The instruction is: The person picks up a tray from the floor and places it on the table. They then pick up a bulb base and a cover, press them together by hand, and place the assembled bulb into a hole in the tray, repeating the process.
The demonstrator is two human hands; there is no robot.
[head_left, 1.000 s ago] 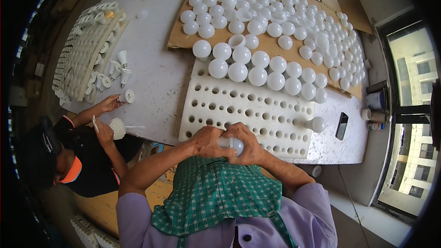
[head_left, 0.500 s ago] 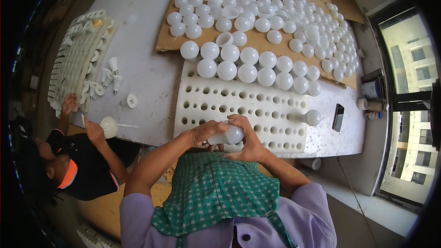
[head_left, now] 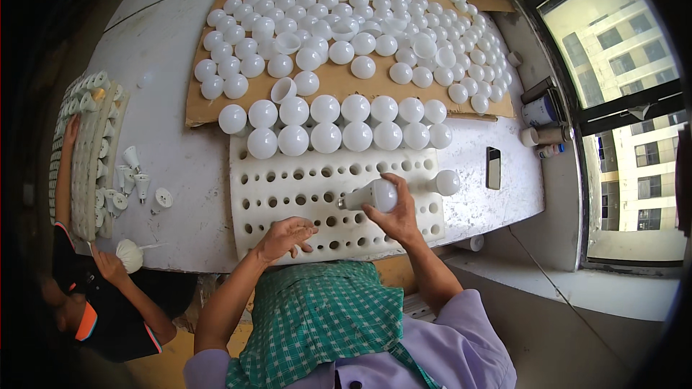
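My right hand (head_left: 398, 210) grips a white light bulb (head_left: 380, 196) by its round dome, the metal screw cap pointing left. Beneath it lies a white foam tray (head_left: 292, 186) with rows of holes. My left hand (head_left: 287, 238) is empty, fingers apart, over the tray's near edge. Two rows of bulbs with white domes (head_left: 326, 137) stand along the tray's far side. Another bulb (head_left: 446, 183) lies on its side at the tray's right edge.
Many loose white domes (head_left: 362, 67) cover a cardboard sheet (head_left: 173, 104) at the back. A phone (head_left: 493, 168) lies to the right, near several containers (head_left: 540, 112). At left, a co-worker (head_left: 108, 302) sits by a rack of bulb bodies (head_left: 85, 166); several bulb bodies (head_left: 142, 186) lie loose.
Both hands were together on the bulb. My left hand has let go and moved away left; my right hand now holds the bulb alone, farther over the tray. The head view has shifted.
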